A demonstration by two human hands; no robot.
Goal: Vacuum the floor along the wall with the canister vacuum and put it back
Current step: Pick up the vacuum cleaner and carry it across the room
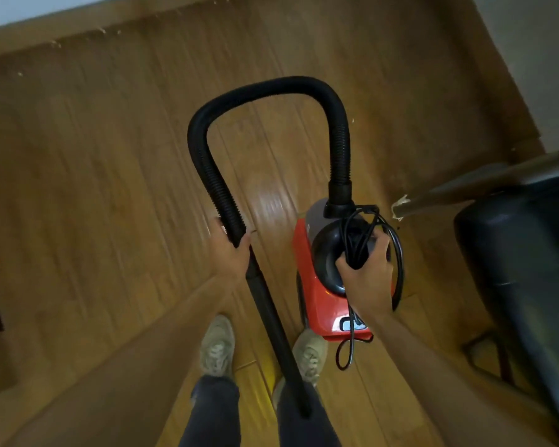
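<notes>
While the unit is being moved, the carry probably goes best with the wand low and close to the body, the cord gathered in the grip, and a wide berth given to the chair.

- Floor [94, 188]: wood boards; pale specks along its far edge under the wall [29, 8].
- Left hand [231, 250]: wrapped round the black wand [278, 337] where the ribbed hose [271, 87] joins it. The wand slants down between two shoes.
- Hose: arches over to the canister's top.
- Canister vacuum [317, 304]: red, directly beneath the right hand and just right of the left. Resting or lifted, cannot tell.
- Right hand [367, 274]: clamped on the top handle with the bundled cord [397, 250]; one loop dangles behind.
- Chair [523, 269]: dark, near the floor's right edge.
</notes>
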